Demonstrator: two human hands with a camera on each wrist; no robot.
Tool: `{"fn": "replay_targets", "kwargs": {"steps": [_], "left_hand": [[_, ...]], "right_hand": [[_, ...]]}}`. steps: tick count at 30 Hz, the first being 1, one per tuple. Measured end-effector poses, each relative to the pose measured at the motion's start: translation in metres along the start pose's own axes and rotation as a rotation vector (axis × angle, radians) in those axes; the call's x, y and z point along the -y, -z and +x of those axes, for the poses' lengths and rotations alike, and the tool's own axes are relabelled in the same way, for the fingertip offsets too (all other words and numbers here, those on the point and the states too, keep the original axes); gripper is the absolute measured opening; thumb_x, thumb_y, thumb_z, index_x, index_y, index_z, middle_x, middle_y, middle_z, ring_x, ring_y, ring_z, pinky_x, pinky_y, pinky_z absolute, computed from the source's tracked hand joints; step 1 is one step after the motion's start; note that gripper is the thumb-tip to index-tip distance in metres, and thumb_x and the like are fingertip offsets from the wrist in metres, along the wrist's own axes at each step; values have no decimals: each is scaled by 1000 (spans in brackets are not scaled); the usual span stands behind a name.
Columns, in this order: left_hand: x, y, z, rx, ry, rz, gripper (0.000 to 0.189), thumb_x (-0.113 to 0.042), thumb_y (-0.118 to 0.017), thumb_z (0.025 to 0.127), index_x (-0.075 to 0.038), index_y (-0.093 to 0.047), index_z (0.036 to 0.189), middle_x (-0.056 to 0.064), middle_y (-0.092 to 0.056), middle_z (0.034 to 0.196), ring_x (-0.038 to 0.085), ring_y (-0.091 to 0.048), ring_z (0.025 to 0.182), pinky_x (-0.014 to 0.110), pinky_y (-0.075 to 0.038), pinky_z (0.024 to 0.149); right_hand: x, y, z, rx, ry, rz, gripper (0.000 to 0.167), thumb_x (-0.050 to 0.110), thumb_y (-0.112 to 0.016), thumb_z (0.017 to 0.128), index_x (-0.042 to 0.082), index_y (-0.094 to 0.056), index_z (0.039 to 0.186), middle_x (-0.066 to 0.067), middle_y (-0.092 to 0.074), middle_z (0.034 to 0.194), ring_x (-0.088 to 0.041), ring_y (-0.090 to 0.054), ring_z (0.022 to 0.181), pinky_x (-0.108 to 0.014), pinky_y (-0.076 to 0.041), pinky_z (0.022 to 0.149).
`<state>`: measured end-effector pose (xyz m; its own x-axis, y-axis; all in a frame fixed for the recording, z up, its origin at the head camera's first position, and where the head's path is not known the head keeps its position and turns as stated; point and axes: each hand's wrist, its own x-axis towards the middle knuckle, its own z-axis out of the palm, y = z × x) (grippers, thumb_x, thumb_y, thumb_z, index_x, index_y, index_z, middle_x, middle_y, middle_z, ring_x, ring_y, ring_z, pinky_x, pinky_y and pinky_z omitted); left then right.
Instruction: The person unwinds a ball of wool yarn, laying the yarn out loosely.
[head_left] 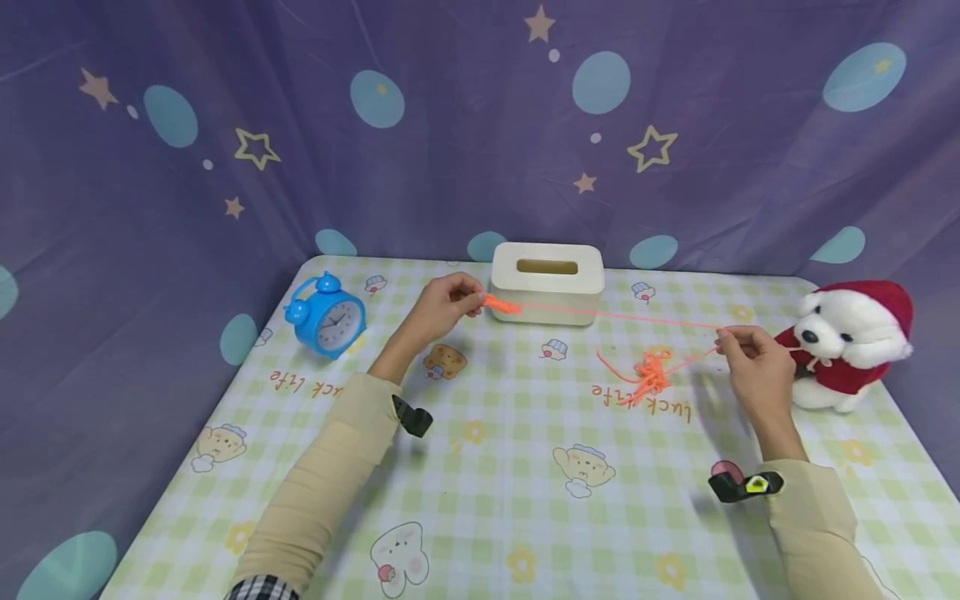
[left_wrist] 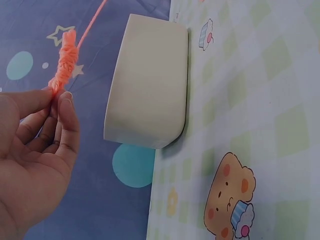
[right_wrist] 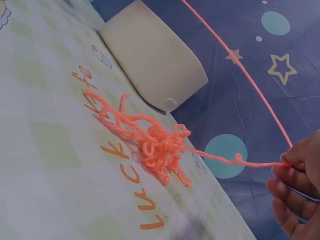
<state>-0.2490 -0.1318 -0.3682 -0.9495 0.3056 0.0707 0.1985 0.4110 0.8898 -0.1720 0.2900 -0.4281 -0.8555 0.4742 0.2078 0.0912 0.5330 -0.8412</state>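
Nearest on the checked bench [head_left: 480, 508], right of centre, there's a loose orange yarn tangle [head_left: 652, 375], with the right hand [head_left: 757, 371] pinching its strand [right_wrist: 235, 57] just to the right and a plush bear [head_left: 855, 321] beyond that. Blue alarm clock's [head_left: 337, 325] on the left, then the left hand [head_left: 442, 308] pinches a wound orange bundle [head_left: 502, 305] near the cream tissue box [head_left: 547, 286] at the far side.

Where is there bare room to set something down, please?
Bare green-checked cloth: between the beige sleeves; between left sleeve and round blue alarm clock. Crowded: right, around tangled orange yarn, right hand and white plush bear.
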Motion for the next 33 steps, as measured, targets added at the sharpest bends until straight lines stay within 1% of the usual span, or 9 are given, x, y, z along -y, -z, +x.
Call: {"fn": "replay_targets", "kwargs": {"steps": [3,8,12,17,19,23,27,29,33], "left_hand": [[0,1,-1,4,-11,-11,18,-25,-60,96,-8,-64,102,9,-65,91,28,-63,87,33,-55,77],[1,2,-2,9,-24,-35,18,-26,-59,96,-9,-64,102,7,-65,91,24,-63,84,32,-54,75],[1,3,-2,9,-27,-34,18,-24,-60,96,-8,-64,102,8,-65,91,26,-62,85,32,-53,75],[0,4,-1,-2,-19,-28,17,-22,-61,95,-7,-64,101,12,-65,90,23,-62,81,31,-54,74],[0,5,-2,-7,-14,-27,17,-23,-61,96,-7,-64,101,13,-66,91,25,-63,83,32,-54,75],[0,5,-2,-9,-10,-25,17,-23,-60,96,-8,-64,102,12,-66,91,33,-63,89,33,-55,77],[2,6,-2,-5,-8,-20,17,-24,-59,96,-8,-64,102,9,-65,91,37,-62,93,33,-55,78],[2,7,-2,-7,-6,-17,17,-24,-59,96,-9,-64,102,9,-65,91,37,-62,93,32,-55,78],[1,8,-3,-9,-5,-8,17,-25,-59,96,-9,-64,102,8,-66,92,28,-64,88,32,-55,78]], "right_hand": [[-1,0,-1,14,-24,-40,31,38,-61,93,10,-68,104,30,-55,69,8,-54,66,-11,-39,55],[-2,-1,-3,29,-63,-90,35,42,-59,93,11,-68,107,32,-52,68,10,-53,65,-11,-39,55],[-4,-1,-2,29,-70,-101,33,39,-58,95,9,-68,107,31,-53,69,10,-54,65,-13,-40,54],[-7,-3,-1,16,-68,-92,30,34,-59,95,6,-68,105,26,-56,69,10,-53,62,-21,-41,50],[-7,-3,-1,11,-72,-100,30,33,-59,95,6,-68,105,27,-55,67,11,-52,60,-20,-41,50],[-6,-2,-1,16,-92,-121,31,33,-57,96,7,-69,108,31,-50,64,13,-52,60,-11,-40,54],[-5,0,-1,12,-116,-119,32,32,-56,96,6,-68,110,32,-48,63,15,-51,59,-10,-41,53],[-5,0,0,17,-128,-126,33,33,-56,96,6,-67,112,31,-49,64,15,-51,58,-10,-41,53],[-6,1,0,56,-144,-158,36,35,-54,97,6,-66,114,22,-56,70,13,-50,59,-14,-41,56]]}}
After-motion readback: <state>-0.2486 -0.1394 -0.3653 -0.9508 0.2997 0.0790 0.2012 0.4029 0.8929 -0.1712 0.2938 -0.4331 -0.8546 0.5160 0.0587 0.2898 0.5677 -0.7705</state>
